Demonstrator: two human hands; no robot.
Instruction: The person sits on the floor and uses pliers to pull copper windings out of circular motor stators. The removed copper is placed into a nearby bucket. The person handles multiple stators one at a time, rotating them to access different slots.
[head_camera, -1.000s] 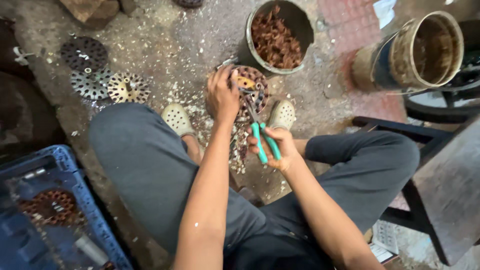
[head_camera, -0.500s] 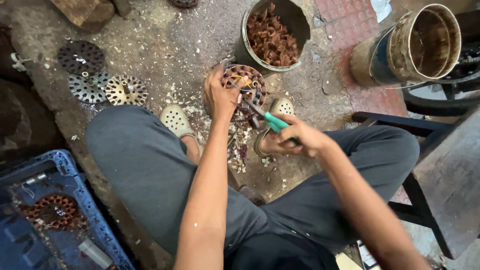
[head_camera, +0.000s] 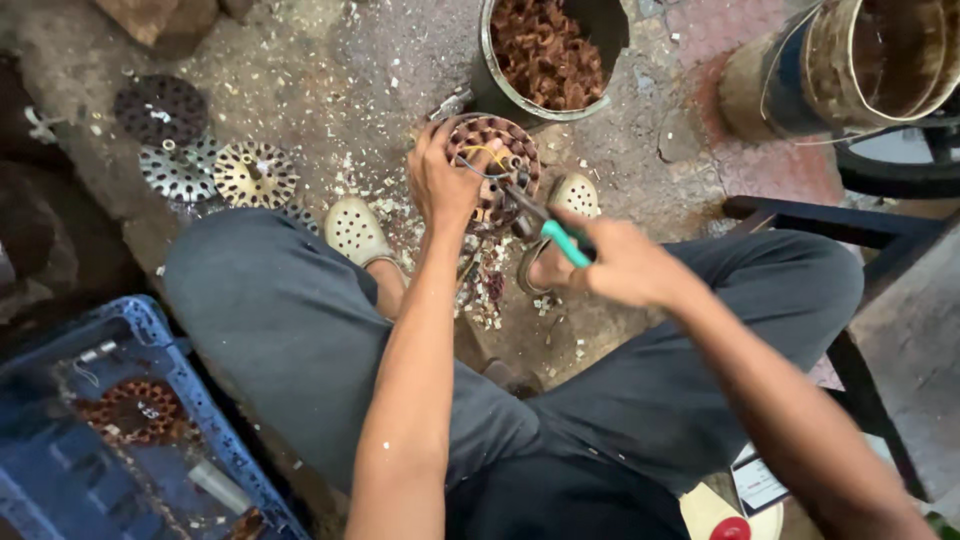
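Observation:
A round motor stator (head_camera: 497, 160) wound with copper wire stands on edge on the ground between my feet. My left hand (head_camera: 443, 178) grips its left rim and steadies it. My right hand (head_camera: 622, 262) is closed on green-handled pliers (head_camera: 545, 223), whose metal jaws reach into the stator's windings near a yellow wire. Small bits of scrap lie on the ground beneath the stator.
A metal bucket (head_camera: 548, 55) of copper wire scraps stands just beyond the stator. A worn paint bucket (head_camera: 850, 65) lies at the far right. Stripped round cores (head_camera: 215, 160) lie at the left. A blue crate (head_camera: 120, 425) holds another stator. A dark stool frame (head_camera: 850, 235) stands right.
My right hand has swung the pliers from upright to pointing left into the stator windings. The left hand keeps its hold on the stator's rim.

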